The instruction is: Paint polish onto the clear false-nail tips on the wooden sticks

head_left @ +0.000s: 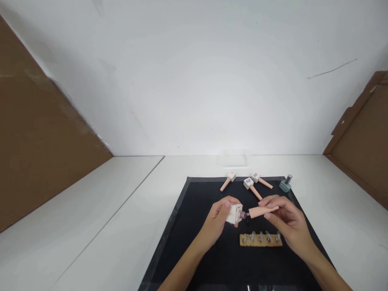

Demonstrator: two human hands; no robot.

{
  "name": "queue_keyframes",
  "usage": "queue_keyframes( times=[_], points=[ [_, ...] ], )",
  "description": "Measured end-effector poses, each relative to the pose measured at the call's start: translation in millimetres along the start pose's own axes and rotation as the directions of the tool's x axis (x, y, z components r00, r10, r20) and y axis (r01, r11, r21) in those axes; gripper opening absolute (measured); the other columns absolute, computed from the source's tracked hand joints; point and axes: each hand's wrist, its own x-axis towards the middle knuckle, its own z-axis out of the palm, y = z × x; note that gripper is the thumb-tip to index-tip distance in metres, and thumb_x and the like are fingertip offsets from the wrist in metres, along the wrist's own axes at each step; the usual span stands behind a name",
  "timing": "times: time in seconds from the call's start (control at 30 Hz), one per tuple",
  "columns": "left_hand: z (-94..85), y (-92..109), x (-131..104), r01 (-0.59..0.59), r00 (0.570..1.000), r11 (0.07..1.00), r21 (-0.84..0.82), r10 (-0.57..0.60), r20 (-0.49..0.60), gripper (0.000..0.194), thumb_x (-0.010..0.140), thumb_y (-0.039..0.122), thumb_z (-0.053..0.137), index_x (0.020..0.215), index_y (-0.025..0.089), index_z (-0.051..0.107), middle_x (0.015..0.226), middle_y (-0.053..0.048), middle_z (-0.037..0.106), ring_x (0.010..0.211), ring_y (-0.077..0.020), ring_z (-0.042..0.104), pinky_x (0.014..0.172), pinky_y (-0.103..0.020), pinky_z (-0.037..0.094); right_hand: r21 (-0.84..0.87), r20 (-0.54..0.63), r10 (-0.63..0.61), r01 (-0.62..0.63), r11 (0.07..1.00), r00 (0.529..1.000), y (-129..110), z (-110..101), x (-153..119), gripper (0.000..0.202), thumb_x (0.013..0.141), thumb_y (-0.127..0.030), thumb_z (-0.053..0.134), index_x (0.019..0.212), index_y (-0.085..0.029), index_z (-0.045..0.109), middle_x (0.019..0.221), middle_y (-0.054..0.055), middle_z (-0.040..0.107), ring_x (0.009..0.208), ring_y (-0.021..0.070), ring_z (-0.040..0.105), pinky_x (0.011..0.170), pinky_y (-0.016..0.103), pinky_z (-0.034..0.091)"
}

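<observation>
My left hand (218, 216) is closed around a white nail polish bottle (234, 213), tipped on its side with its purplish neck facing right. Between the fingers of my right hand (286, 220) is the pink brush cap (260, 211). Its brush reaches toward the bottle's mouth; whether the tip is still inside I cannot tell. Just below both hands lies a yellowish strip (257, 241) bearing several clear nail tips (261, 237) on small metallic-looking mounts.
Beyond my hands, white bottles with pink caps lie on the black mat (209, 194), among them one at the left (230, 176). A green bottle with a grey cap (285, 185) stands at the mat's right edge. A clear tray (233, 160) sits behind; brown cardboard (363, 133) borders the right side.
</observation>
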Motion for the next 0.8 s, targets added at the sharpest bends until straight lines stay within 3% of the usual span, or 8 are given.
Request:
queue_keyframes(
  times=[0.23, 0.4, 0.53, 0.63, 0.73, 0.8],
  points=[
    [2.6, 9, -3, 0.011, 1.0, 0.998, 0.068, -0.01, -0.007, 0.069, 0.059, 0.08, 0.056, 0.073, 0.013, 0.062, 0.053, 0.001, 0.055, 0.043, -0.0108, 0.048, 0.047, -0.024, 0.037, -0.087, 0.045, -0.014, 0.018, 0.996, 0.999, -4, 8, 1, 0.007, 0.089, -0.027, 0.062, 0.095, -0.03, 0.064, 0.091, 0.001, 0.071, 0.088, 0.0129, 0.068, 0.075, 0.017, 0.055],
    [4.0, 2, -1, 0.01, 1.0, 0.998, 0.066, -0.009, -0.003, 0.067, 0.066, 0.078, 0.051, 0.073, 0.013, 0.062, 0.048, 0.002, 0.052, 0.044, -0.0104, 0.044, 0.048, -0.024, 0.034, -0.384, 0.182, -0.178, 0.236, 0.892, 0.967, -4, 14, -1, 0.019, 0.096, -0.02, 0.046, 0.102, -0.025, 0.062, 0.096, 0.007, 0.07, 0.084, 0.0165, 0.068, 0.066, 0.022, 0.057],
    [4.4, -4, 0, 0.025, 0.999, 0.999, 0.038, -0.026, 0.022, 0.064, 0.07, 0.076, 0.049, 0.073, 0.013, 0.062, 0.047, 0.002, 0.052, 0.043, -0.0099, 0.041, 0.048, -0.024, 0.032, -0.485, 0.224, -0.289, 0.364, 0.795, 0.931, -6, 14, 0, 0.021, 0.095, -0.016, 0.044, 0.101, -0.024, 0.062, 0.091, 0.007, 0.072, 0.08, 0.019, 0.068, 0.065, 0.027, 0.056],
    [5.2, -5, -1, 0.032, 0.999, 0.998, 0.048, -0.033, 0.03, 0.065, 0.069, 0.077, 0.049, 0.073, 0.013, 0.062, 0.048, 0.002, 0.052, 0.042, -0.0098, 0.042, 0.047, -0.024, 0.031, -0.489, 0.158, -0.217, 0.267, 0.83, 0.963, -8, 14, 1, 0.015, 0.093, -0.019, 0.049, 0.097, -0.024, 0.063, 0.088, 0.006, 0.074, 0.075, 0.0194, 0.07, 0.061, 0.027, 0.055],
    [6.1, -3, -2, 0.009, 1.0, 0.997, 0.07, -0.01, 0.015, 0.065, 0.067, 0.077, 0.05, 0.076, 0.014, 0.06, 0.05, 0.002, 0.052, 0.045, -0.0115, 0.045, 0.049, -0.024, 0.035, -0.398, 0.002, -0.02, 0.019, 0.917, 1.0, -6, 17, 0, 0.01, 0.091, -0.031, 0.056, 0.089, -0.023, 0.062, 0.069, 0.003, 0.074, 0.061, 0.0188, 0.07, 0.054, 0.025, 0.053],
    [6.5, -2, -3, -0.019, 1.0, 0.996, 0.083, 0.02, -0.014, 0.063, 0.067, 0.077, 0.052, 0.077, 0.015, 0.059, 0.054, 0.002, 0.052, 0.048, -0.0126, 0.047, 0.051, -0.025, 0.038, -0.293, -0.074, 0.112, -0.129, 0.947, 0.991, -5, 22, -2, 0.017, 0.09, -0.038, 0.056, 0.087, -0.022, 0.059, 0.054, 0.0, 0.07, 0.05, 0.0177, 0.067, 0.049, 0.025, 0.051]
  ],
)
